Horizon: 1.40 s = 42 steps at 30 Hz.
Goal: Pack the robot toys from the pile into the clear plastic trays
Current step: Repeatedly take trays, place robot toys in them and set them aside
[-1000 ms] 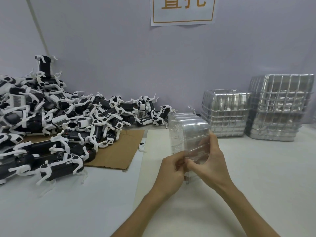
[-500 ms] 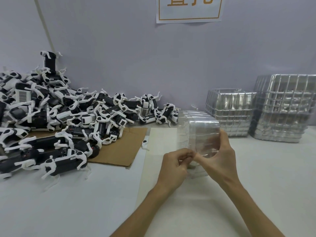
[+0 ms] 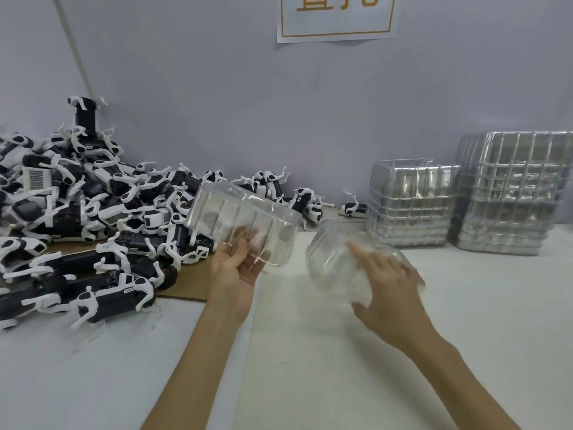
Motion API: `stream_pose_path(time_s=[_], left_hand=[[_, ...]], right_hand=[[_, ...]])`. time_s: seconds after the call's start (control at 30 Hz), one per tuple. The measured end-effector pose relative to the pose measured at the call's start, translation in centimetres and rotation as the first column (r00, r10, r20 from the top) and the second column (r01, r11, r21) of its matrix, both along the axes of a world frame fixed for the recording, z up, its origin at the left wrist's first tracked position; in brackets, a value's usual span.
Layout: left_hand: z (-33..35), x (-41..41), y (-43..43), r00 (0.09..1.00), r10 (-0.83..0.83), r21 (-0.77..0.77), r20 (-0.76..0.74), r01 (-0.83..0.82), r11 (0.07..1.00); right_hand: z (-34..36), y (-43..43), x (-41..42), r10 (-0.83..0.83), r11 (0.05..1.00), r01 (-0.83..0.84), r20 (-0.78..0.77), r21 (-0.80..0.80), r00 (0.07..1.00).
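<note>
Barely started: a single clear ribbed plastic tray [image 3: 248, 221] is gripped, empty, by the left hand [image 3: 237, 268]. A blurred stack of clear trays [image 3: 335, 259] is clasped by the right hand [image 3: 387, 280]. The black-and-white robot toys [image 3: 93, 212] are piled on the white counter [image 3: 465, 305], none seen packed.

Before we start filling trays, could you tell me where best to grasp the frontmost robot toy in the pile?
I would grip the frontmost robot toy across its black midbody, coming from above: it lies flat on the table, white legs splayed at both ends, leaving the middle bare.
</note>
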State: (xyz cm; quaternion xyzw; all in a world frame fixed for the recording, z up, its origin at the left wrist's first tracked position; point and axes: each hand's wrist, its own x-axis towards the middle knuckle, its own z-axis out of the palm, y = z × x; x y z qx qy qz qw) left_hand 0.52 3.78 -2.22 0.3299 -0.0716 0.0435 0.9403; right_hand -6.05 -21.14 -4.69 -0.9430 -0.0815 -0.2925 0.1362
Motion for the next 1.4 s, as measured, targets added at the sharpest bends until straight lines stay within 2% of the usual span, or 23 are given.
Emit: stream_pose_path(time_s=[0.03, 0.07, 0.13, 0.2, 0.27, 0.37, 0.47, 0.6, 0.7, 0.73, 0.77, 0.83, 0.87, 0.9, 0.93, 1.03, 1.17, 1.23, 1.3, 1.37, 1.4], left_hand=[[0.0, -0.1, -0.2, 1.0, -0.016, -0.013, -0.001, 0.016, 1.0], [0.0, -0.2, -0.3, 1.0, -0.028, -0.029, -0.004, 0.028, 0.999], [0.0, -0.4, -0.5, 0.999, -0.043, -0.048, -0.006, 0.043, 0.998], [0.1, -0.6, -0.7, 0.998, -0.059, -0.032, 0.002, 0.059, 0.998], [0.1, -1.0, -1.1, 0.996, -0.08, 0.06, 0.034, 0.078, 0.995], [0.1, -1.9, -2.3, 0.986, -0.111, 0.317, 0.129, 0.065, 0.946], [0.1, -3.0, -3.6, 0.958, -0.154, 0.513, 0.244, 0.007, 0.858], [0.0, -4.1, -5.1, 0.891, -0.23, 0.662, 0.391, -0.099, 0.743], [-0.5, -4.3, -6.3, 0.853, -0.078, 0.729, 0.516, -0.389, 0.564], [-0.8, -4.3, -6.4, 0.825, -0.011, 0.731, 0.566, -0.495, 0.469], [-1.3, -4.2, -6.4, 0.775, 0.017, 0.728, 0.631, -0.6, 0.333], [-2.7, -3.5, -6.0, 0.709, -0.144, 0.72, 0.69, -0.694, 0.031], [-3.3, -3.2, -5.8, 0.72, -0.251, 0.73, 0.647, -0.68, -0.069], [-3.8, -2.9, -5.5, 0.744, -0.32, 0.753, 0.586, -0.646, -0.124], [-4.2, -2.6, -5.3, 0.764, -0.348, 0.778, 0.544, -0.614, -0.132], [-4.5, -2.0, -5.1, 0.774, -0.305, 0.8, 0.555, -0.597, -0.062], [-4.2, -1.9, -5.0, 0.785, -0.23, 0.805, 0.576, -0.593, -0.009], [-4.2, -2.0, -4.9, 0.803, -0.194, 0.82, 0.563, -0.572, 0.014], [-4.2, -2.2, -4.9, 0.814, -0.191, 0.832, 0.548, -0.554, 0.025], [-4.3, -2.5, -5.0, 0.82, -0.208, 0.841, 0.534, -0.54, 0.028], [-4.4, -2.5, -5.0, 0.826, -0.217, 0.849, 0.52, -0.527, 0.028]], right_hand=[[-0.6, 0.3, -0.2, 0.024, 0.992, -0.04, -0.129, -0.121, 0.991], [-1.1, 0.4, -0.2, 0.052, 0.981, -0.092, -0.222, -0.171, 0.974], [-1.1, 0.6, 0.0, 0.108, 0.983, -0.141, -0.256, -0.113, 0.961], [-0.4, 1.0, -0.2, 0.175, 0.982, -0.164, -0.12, 0.096, 0.977], [0.4, 1.1, -0.5, 0.173, 0.944, -0.194, 0.102, 0.265, 0.98], [1.2, 1.5, -1.1, 0.12, 0.924, -0.227, 0.333, 0.307, 0.935], [1.5, 2.3, -1.6, 0.119, 0.917, -0.25, 0.386, 0.31, 0.915], [1.2, 3.1, -1.8, 0.138, 0.889, -0.293, 0.403, 0.353, 0.905], [0.9, 2.8, -1.6, 0.11, 0.854, -0.321, 0.462, 0.408, 0.88], [0.9, 2.5, -1.4, 0.099, 0.863, -0.319, 0.489, 0.392, 0.867], [1.1, 2.2, -1.2, 0.09, 0.88, -0.311, 0.517, 0.358, 0.851], [2.2, 1.5, -0.4, 0.096, 0.914, -0.298, 0.568, 0.276, 0.818], [3.2, 0.9, 0.3, 0.105, 0.925, -0.297, 0.59, 0.238, 0.8], [4.5, 0.3, 1.0, 0.109, 0.934, -0.291, 0.61, 0.207, 0.785], [6.1, -0.5, 1.9, 0.106, 0.944, -0.276, 0.627, 0.179, 0.771], [11.7, -3.6, 5.1, 0.113, 0.979, -0.194, 0.626, 0.063, 0.772], [17.7, -8.5, 9.6, 0.077, 0.997, -0.062, 0.493, -0.047, 0.866], [19.2, -11.2, 12.0, -0.03, 0.998, 0.046, 0.389, -0.033, 0.921], [19.3, -14.0, 14.0, -0.235, 0.962, 0.257, 0.193, -0.094, 0.952], [18.2, -15.7, 15.4, -0.428, 0.889, 0.417, -0.018, -0.191, 0.904], [17.6, -16.2, 16.0, -0.478, 0.87, 0.458, -0.079, -0.184, 0.875]])
